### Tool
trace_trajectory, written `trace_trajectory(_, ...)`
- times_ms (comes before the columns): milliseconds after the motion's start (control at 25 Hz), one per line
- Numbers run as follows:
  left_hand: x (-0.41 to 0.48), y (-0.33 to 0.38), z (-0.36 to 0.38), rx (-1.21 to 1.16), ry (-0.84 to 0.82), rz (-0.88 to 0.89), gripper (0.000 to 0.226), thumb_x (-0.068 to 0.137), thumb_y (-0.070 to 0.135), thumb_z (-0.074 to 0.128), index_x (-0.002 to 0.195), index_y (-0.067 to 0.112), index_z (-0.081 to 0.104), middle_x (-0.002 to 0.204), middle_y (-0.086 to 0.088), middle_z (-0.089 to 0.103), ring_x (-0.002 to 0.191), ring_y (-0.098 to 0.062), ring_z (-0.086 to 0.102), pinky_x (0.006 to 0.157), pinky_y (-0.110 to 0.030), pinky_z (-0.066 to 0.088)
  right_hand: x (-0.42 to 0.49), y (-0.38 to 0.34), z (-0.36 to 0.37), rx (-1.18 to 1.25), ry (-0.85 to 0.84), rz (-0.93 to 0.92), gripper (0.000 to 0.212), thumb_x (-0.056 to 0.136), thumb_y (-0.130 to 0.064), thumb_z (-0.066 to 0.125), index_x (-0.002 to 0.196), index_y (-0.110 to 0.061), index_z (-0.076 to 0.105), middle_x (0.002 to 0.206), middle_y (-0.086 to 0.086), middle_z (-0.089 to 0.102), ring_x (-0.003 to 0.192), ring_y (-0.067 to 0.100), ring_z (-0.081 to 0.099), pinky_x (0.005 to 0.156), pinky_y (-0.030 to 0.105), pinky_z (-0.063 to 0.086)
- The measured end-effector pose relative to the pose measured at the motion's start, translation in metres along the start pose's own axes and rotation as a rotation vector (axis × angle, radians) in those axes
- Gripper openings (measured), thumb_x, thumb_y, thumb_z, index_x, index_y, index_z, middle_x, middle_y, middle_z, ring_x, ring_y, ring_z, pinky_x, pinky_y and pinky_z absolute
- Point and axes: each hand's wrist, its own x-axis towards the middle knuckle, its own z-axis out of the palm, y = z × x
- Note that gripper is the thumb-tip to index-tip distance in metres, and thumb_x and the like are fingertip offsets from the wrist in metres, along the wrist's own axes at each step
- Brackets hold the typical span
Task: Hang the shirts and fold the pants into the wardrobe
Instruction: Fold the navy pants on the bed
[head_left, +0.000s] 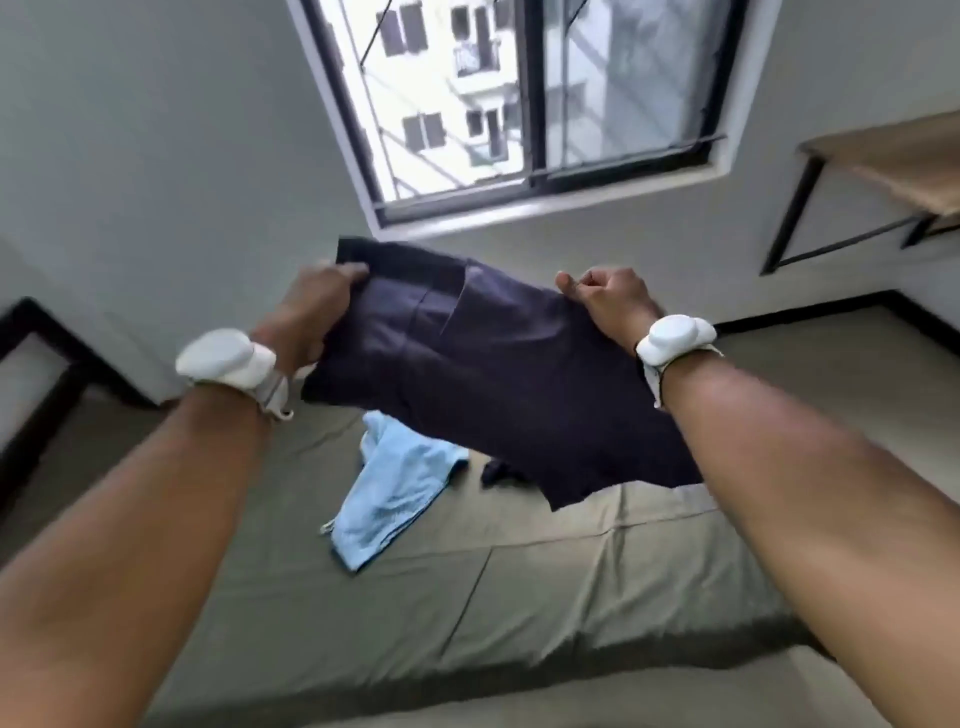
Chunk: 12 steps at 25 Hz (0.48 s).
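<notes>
No text, label, brand, number or sign is being shown legibly anywhere in the view.

Hands: two, left hand (311, 306) and right hand (608, 299).
White wrist units: two, left wrist unit (226, 358) and right wrist unit (672, 338), one behind each set of fingers.
Dark pants (493, 374): one pair, gripped by both sets of fingers.
Light blue garment (395, 488): one, below the fingers.
Bed (519, 597): one.
Window (519, 104): one, beyond the fingertips.
</notes>
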Motion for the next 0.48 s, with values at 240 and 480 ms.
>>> trace_trajectory(240,0.036,-0.332,-0.06,0.08,0.098,-0.443,0.017,0.098,0.021,0.054,0.101,0.007,0.064,0.106,-0.016,0.069,0.093,-0.03,0.067,0.084,-0.042,0.055,-0.058,0.136,0.287,-0.403,-0.42,-0.096,0.031,0.083,-0.05,0.058,0.102,-0.026,0.066,0.106,0.001,0.065,0.105,0.026,0.059,0.086,0.042,0.05)
trace_trajectory(480,0.033,-0.641,-0.145,0.42,0.052,-0.76,0.024,0.098,0.016,0.057,0.116,0.003,0.066,0.117,-0.018,0.068,0.1,-0.022,0.06,0.093,-0.038,0.048,-0.15,0.33,0.489,-0.677,-0.754,-0.117,0.046,0.088,-0.034,0.058,0.133,-0.03,0.049,0.134,-0.001,0.047,0.127,0.026,0.045,0.092,0.042,0.046)
